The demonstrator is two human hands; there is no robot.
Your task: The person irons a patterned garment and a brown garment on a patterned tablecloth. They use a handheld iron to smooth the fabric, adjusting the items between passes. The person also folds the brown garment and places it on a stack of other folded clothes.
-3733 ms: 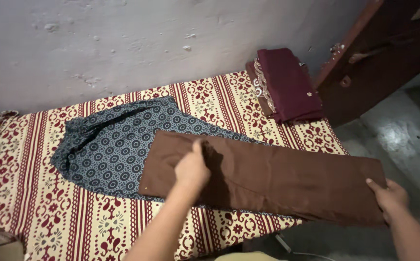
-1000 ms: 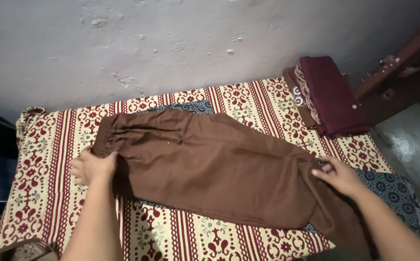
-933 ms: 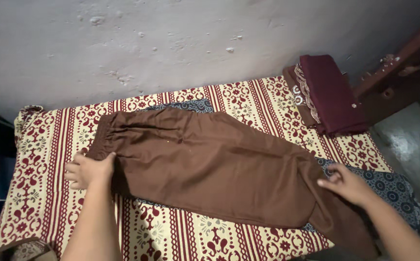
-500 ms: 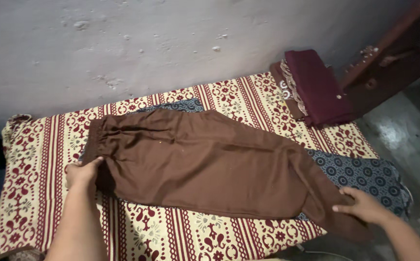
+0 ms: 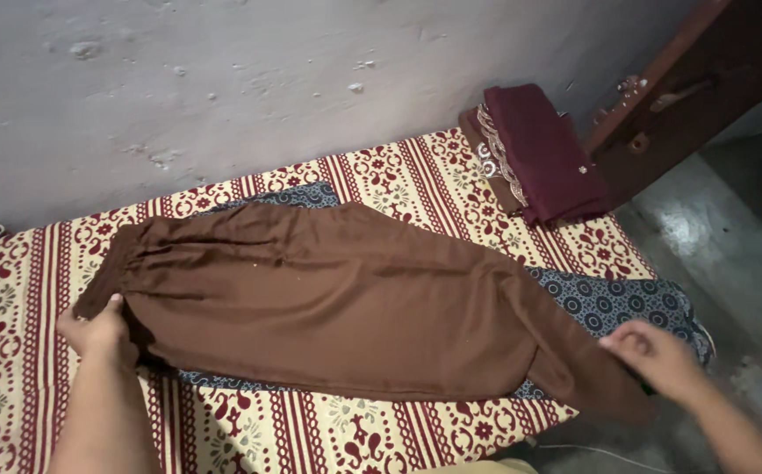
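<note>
Both hands pinch brown trousers: left hand waistband, right hand hem.

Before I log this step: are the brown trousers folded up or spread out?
Spread out: the brown trousers lie full length across the mat, left hand at the waistband, right hand at the cuff.

Both forearms are showing bare, no sleeves reaching wrists; left hand and right hand wearing no gloves.

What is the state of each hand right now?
Left hand: closed on waistband of brown cloth trousers.
Right hand: closed on their leg end.
</note>
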